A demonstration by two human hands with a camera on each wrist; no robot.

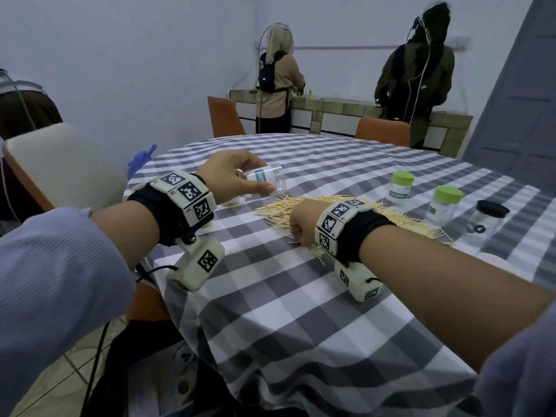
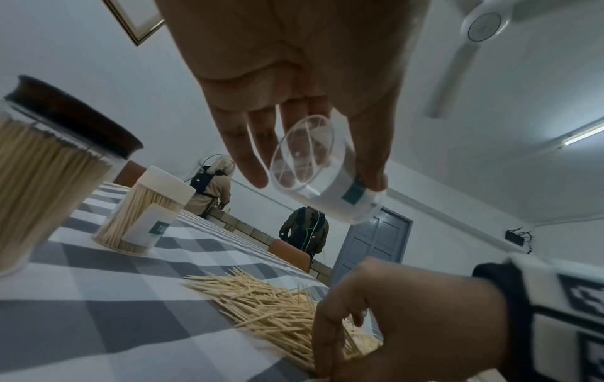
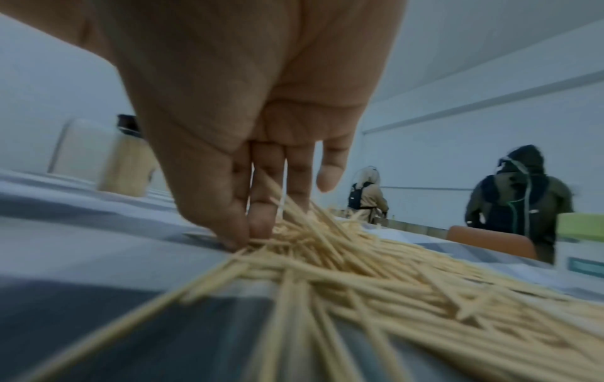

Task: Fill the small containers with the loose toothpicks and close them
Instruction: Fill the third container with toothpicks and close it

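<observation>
Left hand (image 1: 231,176): fingers and thumb curled round a lidless clear plastic toothpick container (image 1: 264,183), tilted, held above the table.
Right hand (image 1: 304,225): fingertips together, pinching loose pale wooden toothpicks (image 1: 391,219) heaped beneath it.

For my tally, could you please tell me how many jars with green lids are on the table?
2: one green-lidded jar stands beyond the toothpick pile, the other beside it, nearer the black-lidded jar. More may be hidden.
</observation>
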